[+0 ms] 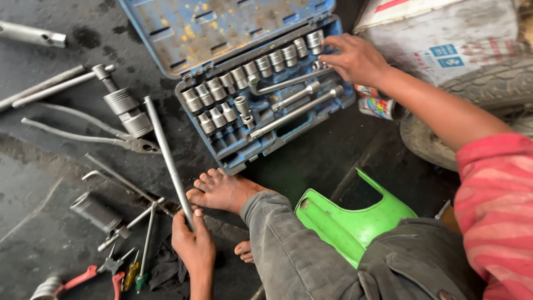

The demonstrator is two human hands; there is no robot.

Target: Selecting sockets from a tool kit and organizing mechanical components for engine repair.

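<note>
While the left hand (191, 244) grips a steel rod (166, 158), the right hand (355, 58) pinches a socket (318, 65) beside a white carton (444, 39).

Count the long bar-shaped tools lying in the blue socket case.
3, side by side in the blue socket case below the socket rows: upper bar, middle bar, lower bar. The right hand may hide more.

The open socket case (261, 94) lies on the floor ahead of the bare foot (222, 191), with rows of sockets (250, 69) in it. The right hand (355, 58) rests at the case's far right end. Left of the case lies a long bar (166, 155), its near end in the left hand (191, 244). Pliers (119, 139) lie further left
</note>
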